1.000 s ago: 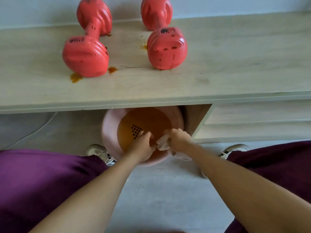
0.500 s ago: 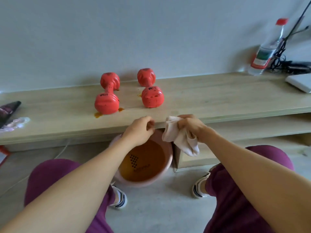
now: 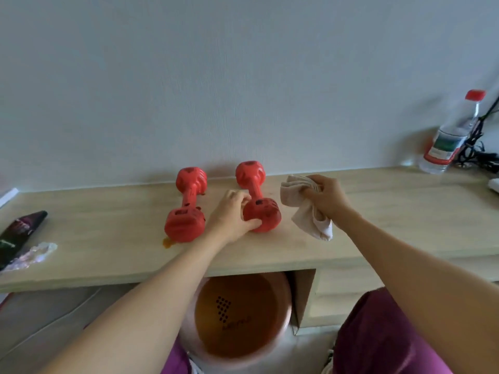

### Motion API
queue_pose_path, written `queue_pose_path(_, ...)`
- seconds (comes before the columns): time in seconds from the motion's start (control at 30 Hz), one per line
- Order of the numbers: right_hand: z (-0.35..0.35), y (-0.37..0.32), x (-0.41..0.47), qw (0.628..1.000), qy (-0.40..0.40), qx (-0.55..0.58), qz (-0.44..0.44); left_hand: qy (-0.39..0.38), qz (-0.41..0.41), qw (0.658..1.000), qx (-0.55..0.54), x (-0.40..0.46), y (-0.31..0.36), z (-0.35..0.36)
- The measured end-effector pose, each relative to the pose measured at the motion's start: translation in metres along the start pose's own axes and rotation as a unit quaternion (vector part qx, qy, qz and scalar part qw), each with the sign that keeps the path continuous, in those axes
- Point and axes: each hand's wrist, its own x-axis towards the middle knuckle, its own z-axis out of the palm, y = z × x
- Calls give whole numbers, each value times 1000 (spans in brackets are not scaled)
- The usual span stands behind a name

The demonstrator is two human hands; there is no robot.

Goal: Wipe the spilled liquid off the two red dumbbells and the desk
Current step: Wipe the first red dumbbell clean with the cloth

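Observation:
Two red dumbbells lie side by side on the wooden desk (image 3: 378, 220), their handles running away from me. My left hand (image 3: 232, 214) grips the near head of the right dumbbell (image 3: 266, 211), thumb under it and fingers over its left side. The left dumbbell (image 3: 186, 209) lies untouched, with an orange spill (image 3: 168, 242) at its near end. My right hand (image 3: 328, 197) holds a bunched beige cloth (image 3: 305, 211) just right of the right dumbbell, its loose end hanging to the desk.
A pink basin (image 3: 237, 317) of orange-brown water stands on the floor under the desk edge. A water bottle (image 3: 451, 136) and black cables stand at the far right. A dark packet (image 3: 19, 233) and crumpled plastic (image 3: 32, 255) lie at the left.
Both hands rose from the basin to the desk. The left hand reached forward and took hold of the right dumbbell; the right hand carried the cloth up beside it.

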Motion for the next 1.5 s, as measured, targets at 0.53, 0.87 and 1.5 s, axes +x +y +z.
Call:
queue_pose_path(0.53,75,3,79,922,-124,-311,-194,-58,-8,992,-109,28,-24,5)
queue_pose_path(0.87,74,-16,80,830,-289,-411,-242,-67,-6,992,-107,30,-36,-2)
queue_pose_path(1.5,92,-20,93,847,-252,-432,-182,-83,7,990,-113,25,-29,-5)
